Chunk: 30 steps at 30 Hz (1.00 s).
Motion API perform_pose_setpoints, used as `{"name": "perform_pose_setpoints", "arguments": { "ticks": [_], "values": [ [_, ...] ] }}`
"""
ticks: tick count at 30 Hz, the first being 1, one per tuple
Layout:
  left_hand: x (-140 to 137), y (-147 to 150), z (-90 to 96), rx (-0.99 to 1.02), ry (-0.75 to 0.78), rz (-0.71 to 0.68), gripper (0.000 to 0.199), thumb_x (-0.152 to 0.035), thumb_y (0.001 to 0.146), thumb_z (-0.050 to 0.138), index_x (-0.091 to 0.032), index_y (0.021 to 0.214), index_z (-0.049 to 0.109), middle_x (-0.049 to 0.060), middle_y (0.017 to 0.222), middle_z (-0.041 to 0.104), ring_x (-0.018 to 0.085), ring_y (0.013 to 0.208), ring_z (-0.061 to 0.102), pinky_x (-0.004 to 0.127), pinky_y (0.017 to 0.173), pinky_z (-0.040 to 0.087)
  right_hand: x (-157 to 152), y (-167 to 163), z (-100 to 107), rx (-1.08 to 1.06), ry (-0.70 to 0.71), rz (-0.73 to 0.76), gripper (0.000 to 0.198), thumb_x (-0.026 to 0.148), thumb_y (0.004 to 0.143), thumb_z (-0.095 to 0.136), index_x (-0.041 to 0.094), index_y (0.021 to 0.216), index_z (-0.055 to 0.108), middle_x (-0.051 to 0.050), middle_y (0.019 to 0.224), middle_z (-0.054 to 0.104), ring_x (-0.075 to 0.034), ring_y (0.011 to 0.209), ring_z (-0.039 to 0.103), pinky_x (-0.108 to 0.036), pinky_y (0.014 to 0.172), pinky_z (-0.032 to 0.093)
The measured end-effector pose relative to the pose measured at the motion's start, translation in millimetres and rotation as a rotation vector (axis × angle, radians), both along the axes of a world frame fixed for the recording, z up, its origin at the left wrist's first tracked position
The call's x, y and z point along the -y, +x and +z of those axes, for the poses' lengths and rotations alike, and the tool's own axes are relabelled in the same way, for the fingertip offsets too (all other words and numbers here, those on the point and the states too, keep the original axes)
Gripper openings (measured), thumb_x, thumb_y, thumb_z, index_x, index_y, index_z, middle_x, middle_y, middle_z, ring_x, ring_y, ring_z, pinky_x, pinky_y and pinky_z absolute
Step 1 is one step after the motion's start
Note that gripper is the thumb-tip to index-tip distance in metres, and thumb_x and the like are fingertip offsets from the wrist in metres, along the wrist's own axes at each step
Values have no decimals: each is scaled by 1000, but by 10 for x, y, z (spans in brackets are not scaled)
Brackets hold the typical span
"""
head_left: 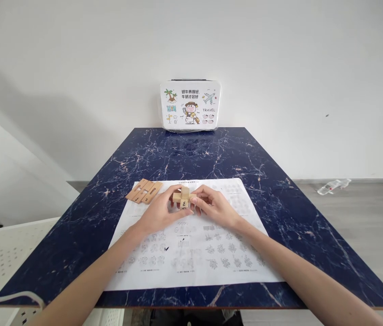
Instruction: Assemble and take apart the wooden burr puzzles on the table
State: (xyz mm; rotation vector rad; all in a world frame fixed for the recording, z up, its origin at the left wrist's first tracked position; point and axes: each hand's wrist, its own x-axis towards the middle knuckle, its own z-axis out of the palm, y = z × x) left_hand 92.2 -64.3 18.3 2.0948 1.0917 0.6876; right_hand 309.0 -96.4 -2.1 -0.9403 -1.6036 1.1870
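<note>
Above the middle of a printed instruction sheet, a small wooden block puzzle of crossed pale pieces sits between my hands. One end of it bears a dark figure that looks like a 3. My left hand grips it from the left, the thumb under the numbered end. From the right, my right hand pinches its side between thumb and fingers. Several flat brown wooden pieces with slots and numbers lie on the sheet's upper left corner, beyond my left hand.
The blue marbled table carries a white printed case at its far edge, against the wall. A white perforated surface with a cable is at left. A clear plastic item lies on the floor at right.
</note>
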Motion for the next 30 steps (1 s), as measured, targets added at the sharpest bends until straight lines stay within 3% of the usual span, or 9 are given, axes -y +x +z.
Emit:
{"name": "perform_pose_setpoints", "arguments": {
  "ticks": [3,7,10,14,17,23,30],
  "values": [
    [-7,-3,18,113,-116,-53,63,-57,87,75,-23,136,54,7,109,71,25,94,67,38,82,53,-12,-9,-4,-47,-26,-22,35,56,98,64,22,98,59,-3,81,71,-14,64,61,-32,63,49],
    [-23,-8,53,215,-343,-198,48,-59,100,57,-19,128,61,5,93,69,18,77,62,33,73,50,-24,5,14,-72,-33,12,35,57,97,64,22,102,59,-3,83,71,-15,67,61,-32,64,49],
    [-43,-15,49,300,-434,-239,51,-62,103,50,-18,124,62,5,87,66,17,75,59,32,70,47,-21,19,10,-50,5,-35,37,56,93,68,24,105,56,-3,88,67,-16,72,60,-32,66,49],
    [-70,-30,-11,418,-442,-209,55,-59,92,71,-22,131,59,9,110,67,23,99,64,36,84,51,-13,9,-40,131,38,-59,38,53,87,77,23,100,57,0,83,63,-15,68,55,-30,61,45],
    [-88,-39,-57,417,-402,-216,62,-50,84,83,-26,135,58,9,120,66,27,113,63,39,95,51,-12,-17,-79,279,82,-30,31,52,93,69,22,93,62,1,76,60,-13,62,50,-30,57,40],
    [-73,-45,-5,357,-364,-129,56,-52,86,80,-24,130,62,9,118,69,28,111,66,40,93,53,-10,-38,-82,282,154,-125,39,53,99,60,22,76,55,1,71,57,-13,63,49,-29,58,40],
    [-55,-22,56,456,-399,-82,54,-60,88,72,-22,125,68,13,128,71,32,123,65,45,104,52,-6,-26,-51,202,83,-73,31,52,98,61,22,106,64,-3,86,67,-14,63,52,-30,59,45]
  ]
}}
